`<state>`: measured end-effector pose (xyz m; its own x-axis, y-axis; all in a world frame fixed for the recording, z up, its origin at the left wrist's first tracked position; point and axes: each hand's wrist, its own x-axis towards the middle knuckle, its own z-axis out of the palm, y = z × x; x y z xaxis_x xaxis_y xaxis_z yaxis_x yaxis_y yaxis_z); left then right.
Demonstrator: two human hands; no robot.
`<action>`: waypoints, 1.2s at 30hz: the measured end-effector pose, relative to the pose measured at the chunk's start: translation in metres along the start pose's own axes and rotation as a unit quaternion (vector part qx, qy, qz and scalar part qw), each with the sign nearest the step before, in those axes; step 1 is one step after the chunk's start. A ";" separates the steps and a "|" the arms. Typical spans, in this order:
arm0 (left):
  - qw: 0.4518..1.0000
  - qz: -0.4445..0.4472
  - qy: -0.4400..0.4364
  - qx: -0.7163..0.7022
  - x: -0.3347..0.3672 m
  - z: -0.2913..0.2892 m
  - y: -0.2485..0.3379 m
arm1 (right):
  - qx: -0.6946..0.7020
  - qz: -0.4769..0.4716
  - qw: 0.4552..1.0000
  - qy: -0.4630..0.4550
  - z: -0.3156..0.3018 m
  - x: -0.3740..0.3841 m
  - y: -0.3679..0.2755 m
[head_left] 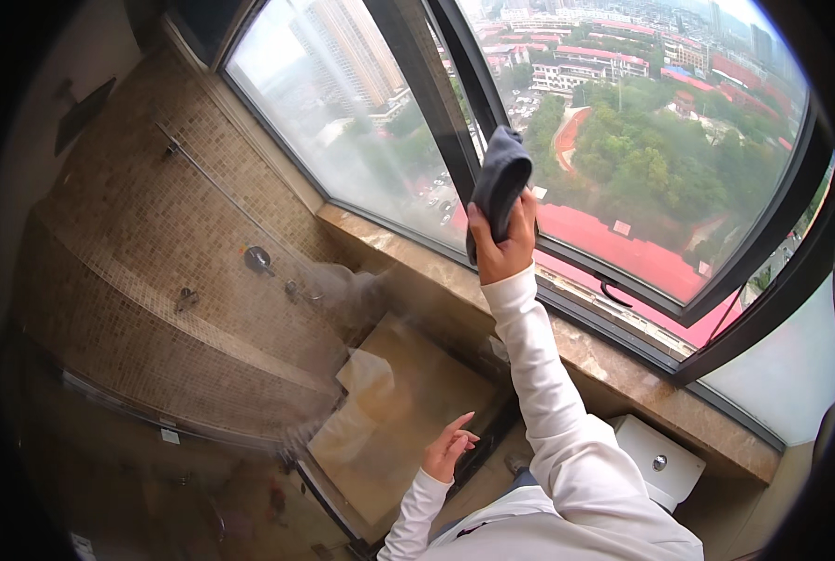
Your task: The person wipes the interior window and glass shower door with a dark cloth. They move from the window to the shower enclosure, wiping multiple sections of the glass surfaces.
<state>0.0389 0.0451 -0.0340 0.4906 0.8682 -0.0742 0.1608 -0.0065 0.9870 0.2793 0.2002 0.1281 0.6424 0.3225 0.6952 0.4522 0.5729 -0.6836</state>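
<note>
My right hand [508, 245] is stretched up and forward in a white sleeve, its fingers wrapped round a folded dark grey cloth [503, 178]. The cloth lies over the dark window frame [464, 75] and the edge of the right-hand pane in this view; I cannot tell how firmly it touches the glass. Below and to the left, my left hand [449, 451] hangs in the air near my body. Its index finger is extended, the others loosely bent, and nothing is in it.
An open window sash [758, 271] with a dark handle [613, 294] is at right. Below runs a brown stone sill [613, 379], with a white toilet tank [656, 458] under it. At left, a curved glass panel [249, 421] stands before a tiled shower wall [146, 224].
</note>
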 end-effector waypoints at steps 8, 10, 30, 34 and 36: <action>1.000 0.014 0.005 -0.019 -0.061 -0.018 -0.007 | -0.098 0.111 0.989 0.001 -0.015 -0.185 0.082; 0.999 0.008 -0.008 -0.040 -0.086 -0.028 -0.014 | -0.089 0.370 0.919 0.102 -0.040 -0.263 0.168; 0.998 -0.027 0.041 -0.044 -0.322 -0.153 -0.073 | -0.022 0.008 0.997 -0.077 0.051 -0.439 -0.163; 0.999 -0.005 0.032 -0.035 -0.306 -0.147 -0.068 | -0.021 0.183 0.978 0.093 0.061 -0.351 -0.088; 0.999 0.005 0.028 -0.028 -0.294 -0.141 -0.056 | -0.010 0.261 0.944 0.200 0.068 -0.264 -0.068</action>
<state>-0.2351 -0.1399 -0.0470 0.4431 0.8946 -0.0573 0.1079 0.0102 0.9941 0.0363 0.1274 0.0063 0.9613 0.2451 0.1260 0.0184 0.3990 -0.9168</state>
